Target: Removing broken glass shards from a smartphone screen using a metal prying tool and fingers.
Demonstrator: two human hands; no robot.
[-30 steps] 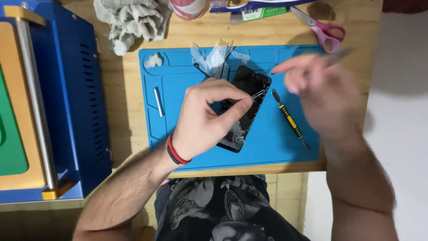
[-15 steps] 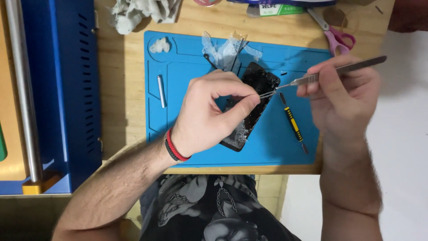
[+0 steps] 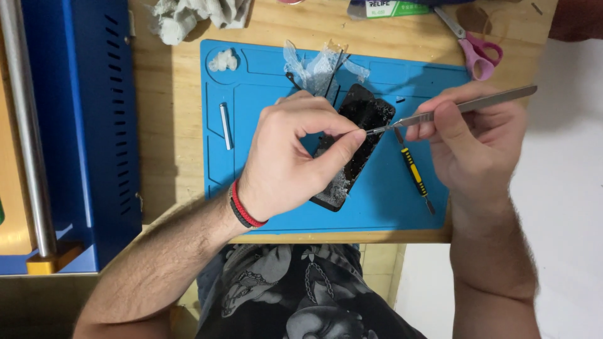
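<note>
Wooden counter [image 3: 182, 94] fills the view from above, with a blue work mat [image 3: 264, 100] laid across its middle and a blue machine housing [image 3: 81, 125] standing at nine o'clock. On the mat lies a black phone [image 3: 367, 113] with a shattered screen, tilted so its top end points toward one o'clock. The left hand [image 3: 292, 160] rests over the phone's lower half, thumb and forefinger pinched narrow at the tip of the metal tweezers [image 3: 465, 107]; whether anything small sits between them cannot be told. The right hand [image 3: 477, 144], at three o'clock from the phone, is closed around the tweezers, whose tip meets the left fingertips just above the glass. A yellow-handled screwdriver [image 3: 414, 172] lies on the mat just beside the phone, under the right hand. Crumpled clear film [image 3: 317, 63] sits at twelve o'clock from the phone, pink-handled scissors [image 3: 474, 47] at two o'clock on the counter, and a small metal bar [image 3: 225, 125] at nine o'clock on the mat.
</note>
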